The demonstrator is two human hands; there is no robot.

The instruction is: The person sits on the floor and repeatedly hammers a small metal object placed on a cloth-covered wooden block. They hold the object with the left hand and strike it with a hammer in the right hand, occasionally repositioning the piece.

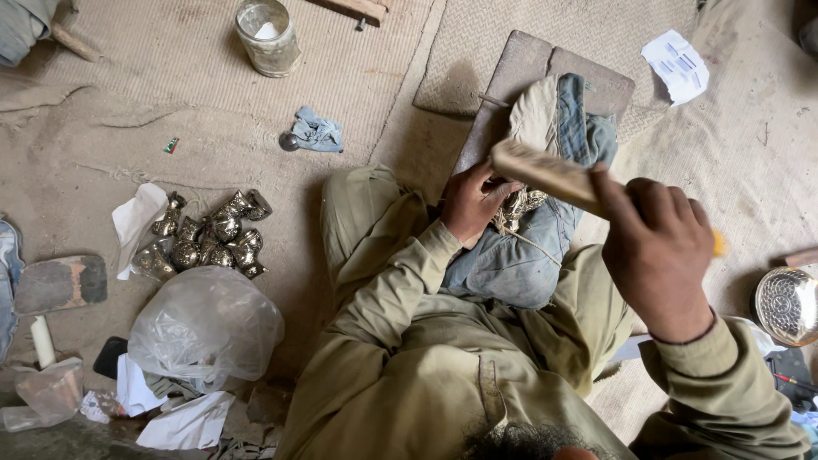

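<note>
I sit on the floor with a blue cloth pad (511, 255) over my lap. My left hand (474, 201) presses a small engraved metal piece (521, 204) onto that pad, and the fingers hide most of the piece. My right hand (653, 247) is raised above it and grips a flat wooden mallet (545, 173) held level, its head pointing left over the metal piece. A thin rod (492, 100) lies on the dark slab (528, 64) behind the pad.
A heap of several shiny metal cups (209, 238) lies on the mat at left, beside white paper and a plastic bag (204, 328). A glass jar (267, 36) stands at the top, a blue rag (317, 132) below it. An engraved round dish (786, 305) sits at right.
</note>
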